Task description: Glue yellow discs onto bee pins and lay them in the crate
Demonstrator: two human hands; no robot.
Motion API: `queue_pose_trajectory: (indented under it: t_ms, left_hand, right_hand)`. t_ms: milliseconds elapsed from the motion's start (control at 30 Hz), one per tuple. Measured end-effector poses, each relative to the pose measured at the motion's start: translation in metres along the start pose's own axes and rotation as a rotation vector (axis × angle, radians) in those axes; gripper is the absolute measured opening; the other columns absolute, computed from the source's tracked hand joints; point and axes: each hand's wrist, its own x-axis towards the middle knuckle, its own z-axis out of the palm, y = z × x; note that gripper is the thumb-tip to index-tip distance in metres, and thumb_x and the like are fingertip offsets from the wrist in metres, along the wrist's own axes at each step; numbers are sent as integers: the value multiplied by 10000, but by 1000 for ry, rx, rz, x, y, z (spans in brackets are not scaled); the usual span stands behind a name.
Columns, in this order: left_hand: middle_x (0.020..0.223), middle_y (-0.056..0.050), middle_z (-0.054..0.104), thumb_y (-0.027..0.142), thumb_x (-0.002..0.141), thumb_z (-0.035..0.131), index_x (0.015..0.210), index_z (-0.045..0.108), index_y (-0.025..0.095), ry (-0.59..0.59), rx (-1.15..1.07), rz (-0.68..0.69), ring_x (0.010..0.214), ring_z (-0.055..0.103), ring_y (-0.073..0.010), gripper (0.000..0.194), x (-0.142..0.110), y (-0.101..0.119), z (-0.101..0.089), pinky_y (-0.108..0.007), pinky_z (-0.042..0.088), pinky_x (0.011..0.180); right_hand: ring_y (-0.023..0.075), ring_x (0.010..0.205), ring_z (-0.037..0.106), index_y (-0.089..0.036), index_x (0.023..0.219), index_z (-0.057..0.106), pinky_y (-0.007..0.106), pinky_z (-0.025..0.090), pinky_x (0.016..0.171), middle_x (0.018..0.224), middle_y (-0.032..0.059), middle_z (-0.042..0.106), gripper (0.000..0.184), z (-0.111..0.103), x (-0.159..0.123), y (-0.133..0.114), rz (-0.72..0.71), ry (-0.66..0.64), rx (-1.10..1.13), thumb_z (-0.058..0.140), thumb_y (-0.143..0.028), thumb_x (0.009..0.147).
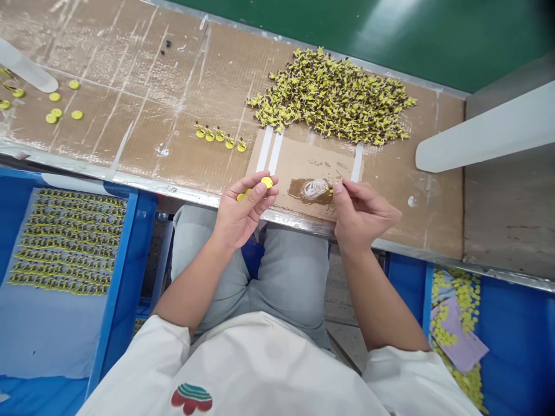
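Note:
My left hand (243,211) is closed on small yellow discs (266,182), one pinched between thumb and forefinger and another showing lower in the fingers. My right hand (362,211) is pinched on a tiny yellow part (331,189), its tip at a brown glue puddle (312,190) with a pale blob on a cardboard sheet (303,162). Behind lies a big heap of small yellow-and-dark parts (333,95). A short row of assembled yellow pieces (219,137) stands on the bench left of the sheet.
Loose yellow discs (60,107) lie at the far left of the bench. A blue tray (125,260) at the left holds rows of finished pieces; another blue bin (511,335) at the right holds yellow discs. A white bar (485,133) juts in from the right.

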Motion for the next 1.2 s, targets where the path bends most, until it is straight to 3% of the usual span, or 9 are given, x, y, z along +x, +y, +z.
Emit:
queue_pose_trajectory:
  t_ms: [100,167,267,367,467,567,767,1200]
  left_hand:
    - [1047,-15,788,310,713,882,981,783,238,-2,7,-12,871,757,-100,295,-3,0,3,-165,593,832]
    - [1056,-18,787,300,709,885,977,785,234,-18,5,-33,874,758,-106,293,-6,-2,6,-171,596,831]
    - [1023,-10,792,287,718,881,971,789,234,-54,-22,-78,854,760,-99,275,-11,-5,11,-154,598,795]
    - [996,-8,797,294,727,877,982,787,234,-90,-57,-118,850,767,-105,277,-15,-9,15,-144,599,759]
    - [997,-20,800,342,727,875,982,783,219,-104,-58,-141,866,775,-136,298,-18,-12,18,-171,607,763]
    - [988,-15,804,353,772,841,985,786,225,-144,-82,-142,872,775,-134,254,-19,-13,18,-167,603,763]
    - [979,-18,807,349,813,807,998,796,235,-186,-104,-154,858,774,-122,217,-21,-11,18,-157,597,758]
    - [1056,-13,799,335,788,828,1000,807,248,-203,-66,-127,914,775,-151,230,-21,-10,20,-197,614,814]
  right_hand:
    - [140,690,691,-268,909,784,309,606,663,809,-18,742,194,-3,4,1,163,30,180,854,-361,753]
    - [108,653,665,-289,944,769,263,580,600,835,-29,731,198,-8,6,-3,271,-55,272,819,-409,794]
    - [82,631,638,-288,949,753,233,559,574,887,-27,726,214,-12,7,-19,456,-164,361,798,-445,810]
    - [79,637,655,-280,904,759,210,566,580,855,-37,733,242,-9,2,-41,593,-135,429,859,-428,741]
    - [107,694,711,-282,876,774,210,596,606,813,-46,749,237,1,-8,-60,537,-73,403,893,-390,702]
    - [158,799,757,-288,878,783,291,656,731,818,-48,767,199,11,-17,-73,398,-44,348,888,-345,720]
    - [211,875,776,-272,928,792,383,674,855,918,-9,793,173,20,-25,-82,297,-149,307,857,-262,768]
    - [199,784,778,-246,907,796,327,688,740,889,0,796,151,26,-28,-82,228,-136,234,843,-209,769]
